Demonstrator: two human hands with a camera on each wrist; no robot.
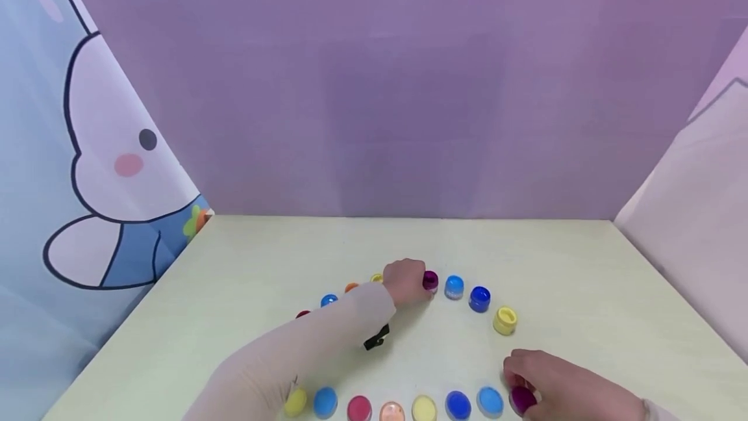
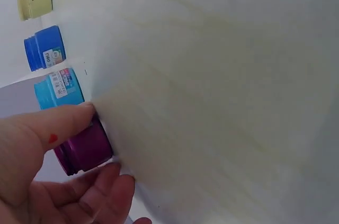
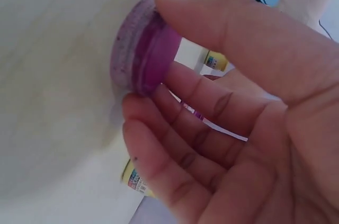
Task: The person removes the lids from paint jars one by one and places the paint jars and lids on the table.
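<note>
In the head view my left hand (image 1: pixel 406 281) reaches to the back row and holds a small purple paint jar (image 1: pixel 430 280). Its thumb lies on one side of the jar and the fingers curl at the other, as the left wrist view shows. Right of that jar stand a light blue jar (image 1: pixel 454 286), a dark blue jar (image 1: pixel 480 299) and a yellow jar (image 1: pixel 505 320). At the near right, my right hand (image 1: pixel 555 385) pinches a round purple lid (image 3: pixel 159 49) between thumb and fingers; the lid is tilted on edge in the right wrist view.
Along the near edge lies a row of coloured lids, among them a red one (image 1: pixel 359 408) and a blue one (image 1: pixel 458 405). More jars, including an orange one (image 1: pixel 351 287), stand partly behind the left sleeve (image 1: pixel 304 336). A black object (image 1: pixel 376 338) shows beneath the forearm.
</note>
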